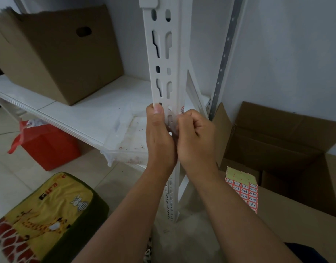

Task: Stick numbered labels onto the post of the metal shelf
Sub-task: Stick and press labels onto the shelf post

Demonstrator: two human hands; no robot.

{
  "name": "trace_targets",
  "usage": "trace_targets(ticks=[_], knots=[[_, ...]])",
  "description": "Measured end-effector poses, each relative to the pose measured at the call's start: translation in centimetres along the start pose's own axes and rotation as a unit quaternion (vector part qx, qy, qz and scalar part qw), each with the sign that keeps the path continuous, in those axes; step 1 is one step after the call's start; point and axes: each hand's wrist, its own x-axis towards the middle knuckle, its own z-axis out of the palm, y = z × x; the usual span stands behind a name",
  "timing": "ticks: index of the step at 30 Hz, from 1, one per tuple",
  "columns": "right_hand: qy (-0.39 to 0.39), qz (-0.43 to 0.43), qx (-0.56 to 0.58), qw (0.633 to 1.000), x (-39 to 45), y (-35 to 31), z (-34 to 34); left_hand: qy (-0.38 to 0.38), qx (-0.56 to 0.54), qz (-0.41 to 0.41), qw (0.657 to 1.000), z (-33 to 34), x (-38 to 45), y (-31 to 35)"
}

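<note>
At the middle of the view a white slotted post [164, 59] rises from the floor, and both hands meet on it just below the level of the shelf [83, 112]. The left hand [159, 137] grips the post's left edge, its thumb lying straight up along the front face with the other fingers wrapped behind. The right hand [196, 139] is curled against the post's right edge, fingertips bunched at a small label [181, 109] that peeks out red and white just above them; whether it pinches the label or presses it flat cannot be told. To the right and nearer, a sheet [243, 188] of red numbered labels with a yellow-green top lies on the flap of an open carton [277, 149] standing by the wall. On the shelf, far left, sits a brown box [55, 54] with a handle hole, and a clear plastic tray [125, 133] rests at the shelf's near edge, touching the left hand's side of the post. Under the shelf on the left stands a red bag [47, 145]. Near left on the tiled floor is a yellow cushion [43, 219] printed with a giraffe. A second post [223, 59], grey and perforated, stands farther right against the wall.
</note>
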Motion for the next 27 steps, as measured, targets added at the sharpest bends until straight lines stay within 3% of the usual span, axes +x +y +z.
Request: trace_targets(ticks=[16, 27], knots=[[-0.042, 0.045, 0.054, 0.997, 0.12, -0.08, -0.83, 0.008, 0.008, -0.009, 1.0, -0.29, 0.03, -0.25], [-0.045, 0.057, 0.027, 0.997, 0.63, -0.45, -1.06, 0.01, -0.003, -0.022, 1.0, 0.07, 0.04, 0.02]])
